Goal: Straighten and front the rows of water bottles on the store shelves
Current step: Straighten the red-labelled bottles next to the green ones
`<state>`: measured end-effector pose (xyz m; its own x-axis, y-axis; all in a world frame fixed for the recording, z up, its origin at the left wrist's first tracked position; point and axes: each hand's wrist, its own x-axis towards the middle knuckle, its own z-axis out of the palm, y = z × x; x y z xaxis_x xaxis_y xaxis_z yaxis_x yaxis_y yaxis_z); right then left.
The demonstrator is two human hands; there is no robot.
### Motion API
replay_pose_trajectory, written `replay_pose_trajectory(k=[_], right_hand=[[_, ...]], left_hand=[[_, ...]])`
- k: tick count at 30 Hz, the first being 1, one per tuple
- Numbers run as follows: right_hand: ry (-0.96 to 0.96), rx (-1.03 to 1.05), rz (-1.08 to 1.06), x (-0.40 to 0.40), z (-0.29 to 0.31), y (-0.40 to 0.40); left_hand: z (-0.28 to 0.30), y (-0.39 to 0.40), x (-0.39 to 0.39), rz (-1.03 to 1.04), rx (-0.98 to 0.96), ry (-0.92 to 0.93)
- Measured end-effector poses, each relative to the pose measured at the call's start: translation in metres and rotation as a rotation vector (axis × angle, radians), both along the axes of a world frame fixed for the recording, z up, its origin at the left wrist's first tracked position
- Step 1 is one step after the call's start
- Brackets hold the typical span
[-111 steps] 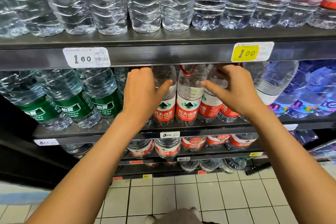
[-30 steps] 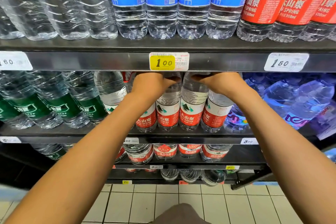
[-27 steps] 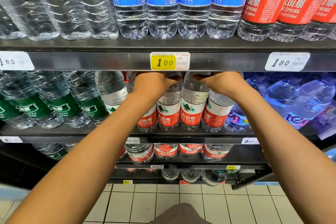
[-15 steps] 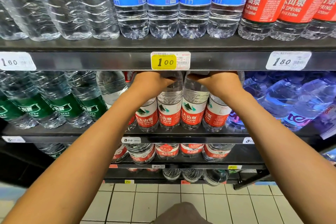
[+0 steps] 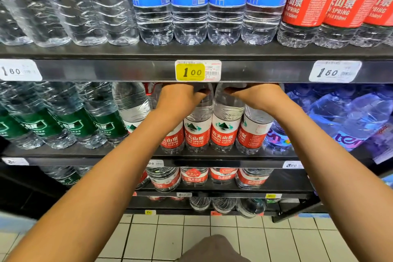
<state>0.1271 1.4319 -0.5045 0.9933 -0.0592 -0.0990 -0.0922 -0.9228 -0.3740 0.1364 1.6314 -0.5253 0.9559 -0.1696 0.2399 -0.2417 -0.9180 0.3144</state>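
A row of large red-labelled water bottles [image 5: 223,134] stands on the middle shelf [image 5: 212,162]. My left hand [image 5: 180,98] reaches under the upper shelf edge and grips the top of the bottle second from the left [image 5: 197,132]. My right hand [image 5: 257,97] grips the top of the bottle beside it [image 5: 225,132]; the bottle tops and my fingertips are hidden behind the shelf edge. A further red-labelled bottle [image 5: 253,132] stands under my right wrist.
Green-labelled bottles [image 5: 70,121] lean to the left, purple-tinted bottles [image 5: 340,121] lie to the right. Blue-labelled bottles [image 5: 208,4] and small red-labelled ones [image 5: 314,6] stand above a yellow price tag [image 5: 197,71]. Lower shelves hold more bottles; the floor is tiled.
Since 3.7 s ago the view shifted right along the shelf and both hands rose from the bottle bodies to their tops. Over the last second the hands have hardly moved.
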Motion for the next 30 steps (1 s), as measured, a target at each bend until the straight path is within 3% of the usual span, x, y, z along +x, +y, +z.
replay_pose_trajectory(k=[5, 8, 11, 18, 25, 28, 30], right_hand=[[-0.306, -0.081, 0.07, -0.016, -0.014, 0.008], [-0.316, -0.148, 0.066, -0.016, -0.019, 0.01], [-0.336, 0.0, 0.068, -0.014, -0.017, 0.01], [-0.074, -0.251, 0.14, -0.005, -0.009, -0.002], [-0.111, -0.152, 0.097, -0.005, -0.006, 0.001], [-0.026, -0.272, 0.139, -0.003, -0.003, 0.0], [0.015, -0.245, 0.107, 0.001, -0.002, -0.001]], left_hand=[[0.004, 0.005, 0.003, -0.079, -0.023, 0.104], [0.002, 0.005, 0.005, -0.036, 0.023, 0.115], [-0.001, 0.002, 0.004, -0.011, 0.04, 0.084], [-0.003, -0.004, 0.0, 0.036, 0.07, -0.008], [0.003, -0.004, -0.001, 0.046, 0.049, 0.039], [0.004, -0.006, -0.004, 0.051, 0.018, 0.043], [0.004, -0.007, -0.006, 0.058, 0.014, 0.038]])
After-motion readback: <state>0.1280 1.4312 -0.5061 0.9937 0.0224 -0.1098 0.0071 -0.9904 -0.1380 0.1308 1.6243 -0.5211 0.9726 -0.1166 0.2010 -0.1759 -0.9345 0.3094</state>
